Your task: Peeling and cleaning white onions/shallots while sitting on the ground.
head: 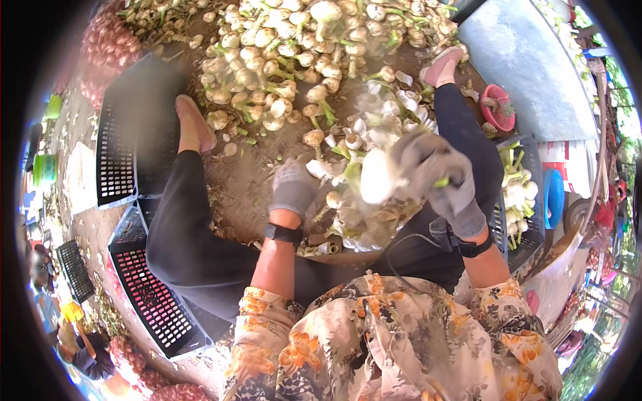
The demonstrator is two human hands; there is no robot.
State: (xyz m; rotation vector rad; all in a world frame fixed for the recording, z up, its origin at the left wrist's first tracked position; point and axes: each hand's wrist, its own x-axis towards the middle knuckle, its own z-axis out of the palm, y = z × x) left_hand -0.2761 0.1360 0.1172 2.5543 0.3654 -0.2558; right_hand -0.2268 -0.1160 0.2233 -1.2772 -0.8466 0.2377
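Observation:
My right hand [434, 175], in a grey knitted glove, grips a garlic bulb by its green stem; the bulb's bright white, peeled-looking head [377, 178] points left from the fingers. Motion blurs both. Lower and to the left, my left hand [295, 185], gloved the same way, hangs over the bare soil, its fingers beside pale husks; whether it holds anything cannot be told. Loose husks [388, 108] and trimmings are heaped between my legs. Beyond them spreads a large pile of unpeeled garlic bulbs [281, 55] with short stems.
Black plastic crates [150, 295] stand at my left. By my right knee, another crate [534, 240] holds stemmed white bulbs. Near it are a blue basin [553, 198], a pink bowl [497, 108] and a grey sheet [531, 70]. Red net sacks [110, 42] lie at upper left; a person [90, 351] is at lower left.

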